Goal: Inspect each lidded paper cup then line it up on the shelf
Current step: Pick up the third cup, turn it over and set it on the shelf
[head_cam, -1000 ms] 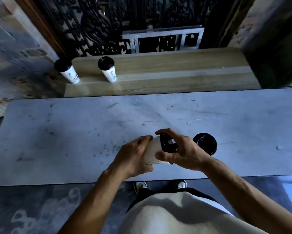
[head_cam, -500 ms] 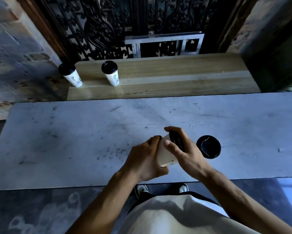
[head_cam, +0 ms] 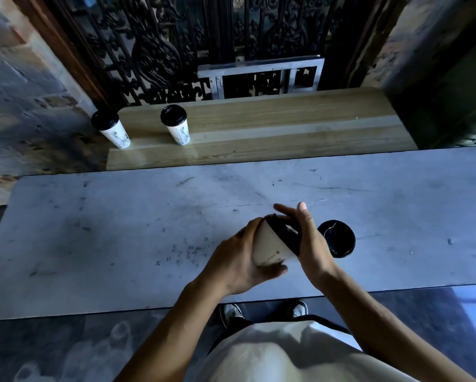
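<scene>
Centrally, near the front edge of the grey table (head_cam: pixel 121 230), both hands clamp one paper cup (head_cam: pixel 271 248), held tipped above the surface. Left hand (head_cam: pixel 239 260) wraps the white body from the left, thumb under the base end; right hand (head_cam: pixel 311 244) lies against the black lid (head_cam: pixel 283 235), palm and fingers (head_cam: pixel 303 213) on it, fingertips pointing far. Cup's long axis runs approx. left-near (base) to right-far (lid), lid end tilted up and right. Neither hand is free; right is the nearer to the lid, left to the body.

A second cup (head_cam: pixel 337 238) stands upright on the table just beside the right hand, to its right, seen lid-on from above; not yet picked up.

Goal lies straight far: a wooden shelf (head_cam: pixel 272 125) beyond the table's far edge, well apart from the hands. Two cups already stand on it: one at the extreme left end (head_cam: pixel 110 128), another (head_cam: pixel 176 124) to its right, with a gap between. Judged next slot: to the right of that pair, i.e. far and slightly left of the hands. Cup must be set upright first, then reached across the full table depth; the left hand's body grip seems the better placed for this.

Table: scuffed, marked, otherwise bare. Behind the shelf, dark ornate metal grille (head_cam: pixel 176 45) w/ a pale frame (head_cam: pixel 261 66); rough walls at both sides. Dim light.
</scene>
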{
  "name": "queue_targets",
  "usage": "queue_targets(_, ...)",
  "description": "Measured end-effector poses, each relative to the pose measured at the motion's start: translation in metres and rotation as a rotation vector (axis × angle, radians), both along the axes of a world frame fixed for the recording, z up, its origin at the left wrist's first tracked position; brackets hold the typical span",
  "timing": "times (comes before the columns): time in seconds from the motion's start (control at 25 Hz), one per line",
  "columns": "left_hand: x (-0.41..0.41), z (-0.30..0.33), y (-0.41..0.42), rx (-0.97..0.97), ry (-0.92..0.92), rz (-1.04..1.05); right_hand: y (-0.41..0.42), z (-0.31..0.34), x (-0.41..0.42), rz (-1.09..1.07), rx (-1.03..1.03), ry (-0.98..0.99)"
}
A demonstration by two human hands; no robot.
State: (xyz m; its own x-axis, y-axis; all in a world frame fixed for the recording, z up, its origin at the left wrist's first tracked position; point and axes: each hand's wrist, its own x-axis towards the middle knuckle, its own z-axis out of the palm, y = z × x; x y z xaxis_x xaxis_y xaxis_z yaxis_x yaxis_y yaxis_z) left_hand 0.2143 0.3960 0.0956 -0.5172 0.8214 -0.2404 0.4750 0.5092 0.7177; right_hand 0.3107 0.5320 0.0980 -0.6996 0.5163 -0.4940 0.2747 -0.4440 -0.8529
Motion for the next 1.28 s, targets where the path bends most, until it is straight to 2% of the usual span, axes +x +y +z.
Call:
queue_targets(0.08, 0.003, -0.001, -0.002, 0.154, -0.311, 0.148, 0.000, -0.002, -0.003, -0.133, -0.211, 0.092)
queue_targets(0.12, 0.005, -0.003, -0.002, 0.217, -0.390, 0.249, 0.000, -0.003, -0.003, -0.157, -0.282, 0.128)
queue_targets(0.2, 0.009, -0.007, 0.002, 0.269, -0.419, 0.400, -0.003, -0.007, -0.003, -0.116, -0.296, 0.143)
queue_targets(0.32, 0.018, -0.014, 0.006, 0.338, -0.464, 0.485, -0.008, -0.015, -0.001, 0.038, -0.214, 0.117)
queue_targets(0.52, 0.028, -0.021, 0.008, 0.334, -0.522, 0.600, -0.011, -0.023, 0.004, 0.039, -0.206, 0.072)
queue_targets(0.88, 0.018, -0.007, 0.010, 0.216, -0.469, 0.581, 0.005, -0.025, 0.005, 0.033, -0.110, 0.067)
queue_targets(1.04, 0.016, -0.001, 0.010, 0.337, -0.267, 0.646, 0.015, -0.023, 0.003, 0.019, -0.061, 0.040)
queue_targets(1.16, 0.018, 0.006, 0.014, 0.450, -0.137, 0.581, 0.020, -0.015, 0.003, 0.005, -0.053, 0.027)
queue_targets(1.28, 0.026, 0.013, 0.021, 0.448, -0.015, 0.537, 0.026, -0.012, 0.004, 0.016, -0.058, 0.052)
